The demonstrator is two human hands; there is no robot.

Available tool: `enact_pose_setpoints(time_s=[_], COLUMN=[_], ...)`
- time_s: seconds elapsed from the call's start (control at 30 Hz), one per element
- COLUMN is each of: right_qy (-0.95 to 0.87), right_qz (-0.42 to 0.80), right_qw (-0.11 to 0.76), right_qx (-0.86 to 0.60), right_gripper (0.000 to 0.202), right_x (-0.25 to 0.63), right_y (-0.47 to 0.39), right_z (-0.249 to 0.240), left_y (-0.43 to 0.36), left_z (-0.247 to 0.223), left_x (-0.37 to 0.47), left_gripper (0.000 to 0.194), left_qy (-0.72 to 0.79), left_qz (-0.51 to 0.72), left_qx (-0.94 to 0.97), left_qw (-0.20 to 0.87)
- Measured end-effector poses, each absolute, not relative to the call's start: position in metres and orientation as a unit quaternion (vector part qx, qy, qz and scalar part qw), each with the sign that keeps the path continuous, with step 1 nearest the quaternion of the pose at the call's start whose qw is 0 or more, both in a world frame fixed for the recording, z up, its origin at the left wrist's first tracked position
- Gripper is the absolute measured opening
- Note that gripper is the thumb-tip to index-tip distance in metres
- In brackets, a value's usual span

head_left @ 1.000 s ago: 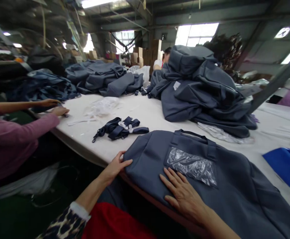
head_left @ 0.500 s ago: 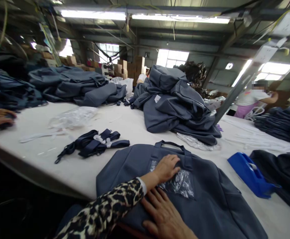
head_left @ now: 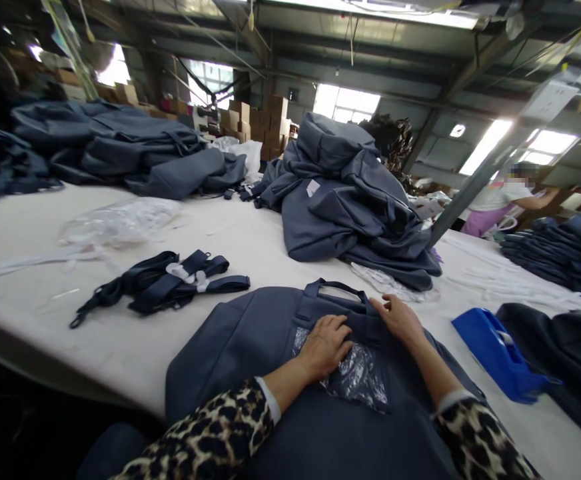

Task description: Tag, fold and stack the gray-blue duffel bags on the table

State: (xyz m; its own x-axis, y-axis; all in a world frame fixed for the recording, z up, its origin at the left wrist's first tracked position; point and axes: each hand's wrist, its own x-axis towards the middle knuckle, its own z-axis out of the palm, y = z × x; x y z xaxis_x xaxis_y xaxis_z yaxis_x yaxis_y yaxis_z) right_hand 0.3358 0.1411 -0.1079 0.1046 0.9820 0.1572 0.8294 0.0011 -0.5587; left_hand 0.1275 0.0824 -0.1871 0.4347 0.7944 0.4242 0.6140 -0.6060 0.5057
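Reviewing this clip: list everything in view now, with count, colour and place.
Bag: one, dark blue, front table edge
Clear pocket: one, transparent, on bag
Strap bundle: one, navy, left of bag
Plastic wrap: clear, beyond straps
Bag heaps: two, dark blue, table's far side
Blue holder: one, right of bag
Dark material: black, beside holder
Table: one, white-topped, beneath these
Pole: one, grey, right
Boxes: several, brown, background
Co-worker: one, pale top, far right
Left hand: one, on pocket
Right hand: one, by bag's handle
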Motion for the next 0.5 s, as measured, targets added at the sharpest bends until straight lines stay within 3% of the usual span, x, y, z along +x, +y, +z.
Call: enact_pose_setpoints(time_s=[0.27,0.5], right_qy=[-0.693,-0.818], right_qz=[0.237,0.211], right_qw=[0.318,0.212], right_qx=[-0.603,-0.492], right_gripper=[0.063,0.035], right_x=[0.316,0.304], right_y=[0.164,0.124], right_z=[-0.122,-0.126], left_y=[0.082,0.081], left_z=[-0.177,-0.160], left_x=[0.121,0.113], left_gripper=[0.020,0.039], left_qy=[0.449,0.472], left_qz=[0.335,0.229], left_qx=[0.817,0.845], left_qw=[0.135,0.109])
